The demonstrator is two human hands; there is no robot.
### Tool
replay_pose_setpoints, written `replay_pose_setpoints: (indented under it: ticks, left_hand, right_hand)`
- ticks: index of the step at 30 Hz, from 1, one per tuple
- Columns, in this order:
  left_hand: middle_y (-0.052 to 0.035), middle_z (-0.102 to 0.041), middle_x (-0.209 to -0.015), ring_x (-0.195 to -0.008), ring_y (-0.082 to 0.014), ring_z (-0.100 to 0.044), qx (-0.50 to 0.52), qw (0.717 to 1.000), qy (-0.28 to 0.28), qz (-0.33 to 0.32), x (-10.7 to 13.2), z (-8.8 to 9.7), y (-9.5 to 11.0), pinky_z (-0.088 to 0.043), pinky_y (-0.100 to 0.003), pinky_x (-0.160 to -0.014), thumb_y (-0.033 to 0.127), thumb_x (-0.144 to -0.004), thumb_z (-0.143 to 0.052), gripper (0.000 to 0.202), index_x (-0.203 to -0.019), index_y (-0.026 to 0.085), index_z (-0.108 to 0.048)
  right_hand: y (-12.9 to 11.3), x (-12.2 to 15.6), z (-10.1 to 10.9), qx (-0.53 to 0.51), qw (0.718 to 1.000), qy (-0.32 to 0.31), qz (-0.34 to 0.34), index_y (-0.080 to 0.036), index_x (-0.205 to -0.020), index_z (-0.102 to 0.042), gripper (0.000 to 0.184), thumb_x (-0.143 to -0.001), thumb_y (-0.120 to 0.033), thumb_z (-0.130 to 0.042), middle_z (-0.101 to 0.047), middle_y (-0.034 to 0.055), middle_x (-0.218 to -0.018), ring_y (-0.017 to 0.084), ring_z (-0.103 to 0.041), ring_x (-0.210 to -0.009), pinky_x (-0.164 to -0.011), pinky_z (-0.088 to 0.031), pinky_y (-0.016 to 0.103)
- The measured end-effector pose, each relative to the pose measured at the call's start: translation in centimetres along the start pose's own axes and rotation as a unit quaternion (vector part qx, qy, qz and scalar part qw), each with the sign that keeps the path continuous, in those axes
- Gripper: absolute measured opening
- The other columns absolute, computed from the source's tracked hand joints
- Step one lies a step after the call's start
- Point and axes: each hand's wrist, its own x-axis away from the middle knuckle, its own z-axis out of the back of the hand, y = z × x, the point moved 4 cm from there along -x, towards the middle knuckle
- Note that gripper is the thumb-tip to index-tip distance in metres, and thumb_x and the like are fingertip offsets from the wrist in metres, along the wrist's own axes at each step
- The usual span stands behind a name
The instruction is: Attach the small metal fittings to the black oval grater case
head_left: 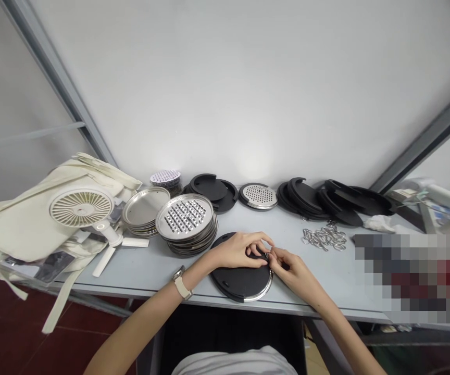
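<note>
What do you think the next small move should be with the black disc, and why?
Probably the right hand should press the small metal clip firmly onto the edge of the black disc. The fingers of the right hand and left hand meet there, though they hide much of the clip, so it may not be seated yet.

1. White panel wall (248, 88) rising behind the bench; soft pale glow of light (254, 161) on it;
2. Grey metal frame posts (57, 78) slanting along both sides;
3. Pale grey workbench (326, 284);
4. Dark red tiled floor (72, 325) below.
</note>
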Motion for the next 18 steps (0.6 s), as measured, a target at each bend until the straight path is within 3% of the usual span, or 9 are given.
replay_pose_setpoints:
  ticks: [13,18]
  left_hand:
    - [-0.0033,-0.07,-0.097,-0.08,-0.0128,-0.064,0.006,1.0,0.004,-0.013,0.01,-0.07,-0.1,-0.044,-0.019,-0.065,0.017,-0.076,-0.065,0.044,-0.118,0.02,-0.055]
    - [-0.0036,-0.071,-0.096,-0.088,-0.0147,-0.065,0.008,1.0,0.012,-0.002,-0.01,0.12,-0.29,-0.045,-0.021,-0.07,0.014,-0.076,-0.063,0.042,-0.117,0.021,-0.056]
  right_hand:
    - [0.06,0.08,0.01,-0.001,1.0,0.008,-0.008,-0.022,-0.064,-0.031,0.028,-0.088,-0.029,-0.043,-0.034,-0.0054,-0.06,0.012,-0.034,-0.058,-0.053,-0.029,0.023]
    - [0.15,0.26,0.12,-0.001,1.0,0.009,-0.015,-0.022,-0.062,-0.029,0.031,-0.088,-0.03,-0.044,-0.032,-0.0059,-0.058,0.012,-0.033,-0.056,-0.052,-0.027,0.023]
